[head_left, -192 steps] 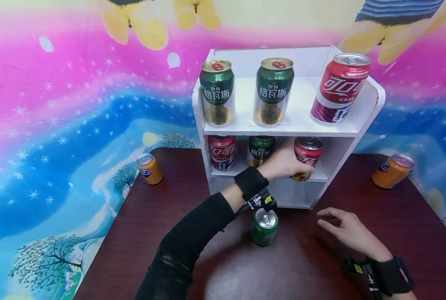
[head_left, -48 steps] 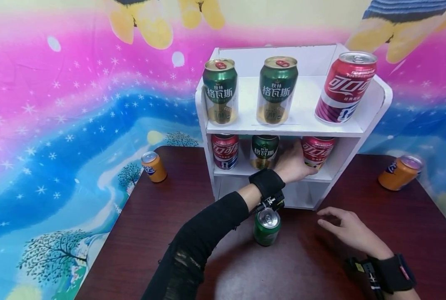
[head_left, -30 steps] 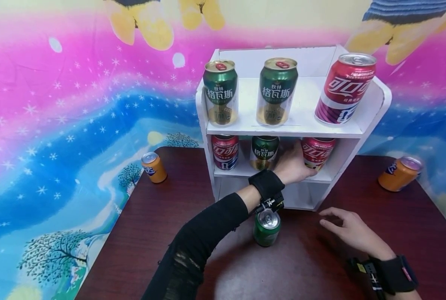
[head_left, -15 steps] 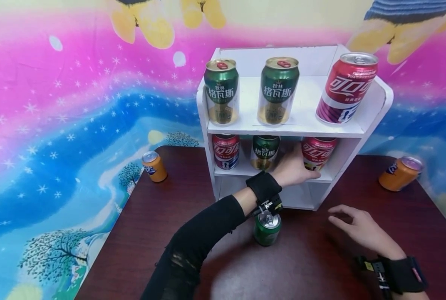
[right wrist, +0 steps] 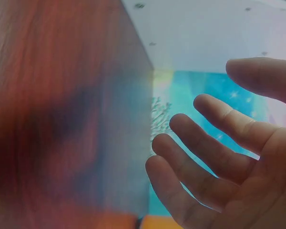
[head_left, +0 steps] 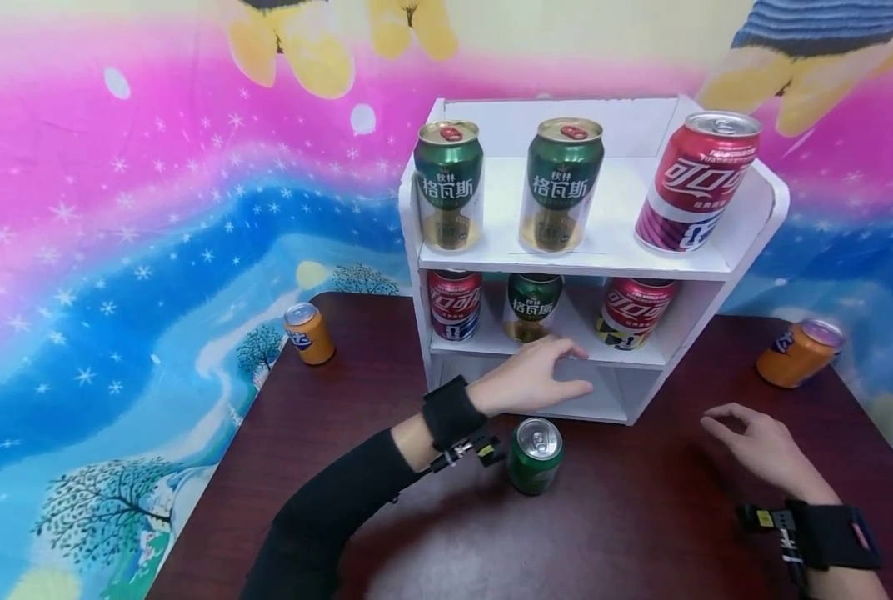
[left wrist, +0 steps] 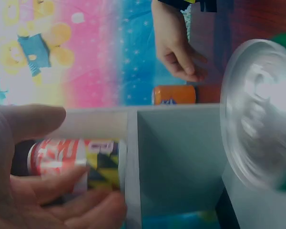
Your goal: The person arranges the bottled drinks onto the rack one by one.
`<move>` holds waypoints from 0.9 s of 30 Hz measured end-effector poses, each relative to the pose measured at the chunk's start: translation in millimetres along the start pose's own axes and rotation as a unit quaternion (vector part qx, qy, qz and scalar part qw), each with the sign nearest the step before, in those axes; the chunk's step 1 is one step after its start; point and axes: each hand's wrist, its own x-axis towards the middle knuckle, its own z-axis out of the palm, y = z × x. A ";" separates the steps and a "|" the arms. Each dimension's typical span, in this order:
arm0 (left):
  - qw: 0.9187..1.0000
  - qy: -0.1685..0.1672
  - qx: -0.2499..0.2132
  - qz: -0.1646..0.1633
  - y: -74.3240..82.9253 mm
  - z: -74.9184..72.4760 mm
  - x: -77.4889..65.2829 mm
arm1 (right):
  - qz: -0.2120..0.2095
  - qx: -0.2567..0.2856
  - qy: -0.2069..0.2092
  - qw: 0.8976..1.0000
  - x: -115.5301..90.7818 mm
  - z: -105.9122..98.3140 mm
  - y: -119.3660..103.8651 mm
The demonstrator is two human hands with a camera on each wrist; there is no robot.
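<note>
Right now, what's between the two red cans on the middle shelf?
A green can, touching neither the left red can nor the right red can; head view shows it.

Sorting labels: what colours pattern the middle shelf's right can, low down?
The can's lower part: mainly yellow and black, clearest in the left wrist view.

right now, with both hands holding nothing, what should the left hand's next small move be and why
Probably lower the left hand to the green silver-topped can and grip it: the hand is open and empty, and this can stands upright on the table in front of the white shelf unit, nearer to it than to the right hand.
</note>
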 end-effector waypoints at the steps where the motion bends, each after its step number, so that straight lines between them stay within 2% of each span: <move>1: 1.000 -0.003 -0.005 0.012 -4.1 -1.9 -5.7 | 0.003 0.002 -0.004 1.000 0.5 0.2 2.8; 3: 0.999 -0.006 -0.012 0.032 -13.4 -5.1 -16.9 | 0.009 0.004 -0.011 1.000 1.6 0.9 7.6; 8: 0.998 -0.013 -0.010 0.053 -36.6 -10.6 -45.9 | 0.020 0.005 -0.021 1.000 4.5 2.3 20.7; 12: 0.998 -0.037 0.007 0.057 -57.4 -15.8 -67.3 | 0.013 0.005 0.002 1.000 6.6 3.8 33.0; 15: 0.998 -0.036 0.034 0.035 -73.8 -22.0 -81.0 | 0.018 0.008 0.026 0.999 8.7 3.4 40.5; 20: 0.998 0.013 0.049 -0.041 -95.4 -33.2 -96.8 | 0.079 0.032 0.056 0.995 14.0 -2.6 47.8; 24: 0.995 0.032 0.047 -0.078 -107.8 -38.8 -102.7 | 0.141 0.069 0.094 0.983 19.2 -4.8 53.0; 27: 0.995 0.035 0.044 -0.088 -113.5 -40.6 -103.9 | 0.183 0.108 0.131 0.968 22.6 -6.0 59.4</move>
